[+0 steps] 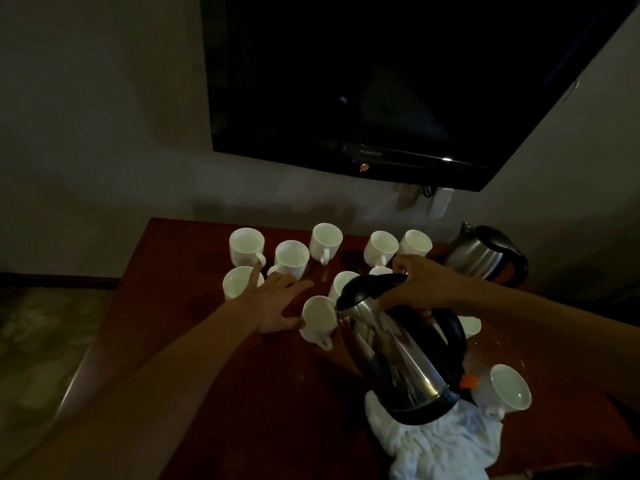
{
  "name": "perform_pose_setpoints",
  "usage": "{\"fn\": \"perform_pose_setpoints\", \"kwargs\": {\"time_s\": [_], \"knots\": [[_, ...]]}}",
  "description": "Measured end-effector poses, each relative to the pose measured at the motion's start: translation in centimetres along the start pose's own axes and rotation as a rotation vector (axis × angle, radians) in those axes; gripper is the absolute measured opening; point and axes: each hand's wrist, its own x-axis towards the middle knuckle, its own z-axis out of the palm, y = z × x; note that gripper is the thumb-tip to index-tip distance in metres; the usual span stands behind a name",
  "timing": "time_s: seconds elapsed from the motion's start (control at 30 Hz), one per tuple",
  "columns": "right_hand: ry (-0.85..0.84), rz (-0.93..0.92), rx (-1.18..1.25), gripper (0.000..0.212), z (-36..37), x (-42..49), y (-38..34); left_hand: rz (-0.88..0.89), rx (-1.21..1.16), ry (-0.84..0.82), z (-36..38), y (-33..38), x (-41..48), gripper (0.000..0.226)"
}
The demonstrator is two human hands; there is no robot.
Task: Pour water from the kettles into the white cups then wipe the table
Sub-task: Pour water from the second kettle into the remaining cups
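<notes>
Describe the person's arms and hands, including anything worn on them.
Both arms are bare as far as the picture shows: no sleeve covers the left forearm or the right forearm. No glove, ring, watch or bracelet shows on the left hand or the right hand, though the light is dim and fine details could be missed.

Glossy dark red-brown worktop (214,393), plain white cups (246,247) across its far half, mirror-silver kettle (398,358) with black lid, handle and base, small orange switch (468,381), second kettle (479,256), silver and black, at far right corner, white cloth (443,445) at near edge, black television (363,81), pale grey wall (104,133)
</notes>
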Motion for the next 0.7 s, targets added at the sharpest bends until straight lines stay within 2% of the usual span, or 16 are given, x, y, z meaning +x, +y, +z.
{"fn": "perform_pose_setpoints", "kwargs": {"time_s": [0.5,0.7], "knots": [[-0.092,0.06,-0.168,0.048,0.5,2.3,-1.7,0.025,-0.03,-0.031,2.2,-1.9,0.8,0.083],[-0.142,0.091,-0.225,0.05,0.2,3.9,-2.7,0.058,0.001,0.027,2.5,-2.9,1.5,0.083]]}}
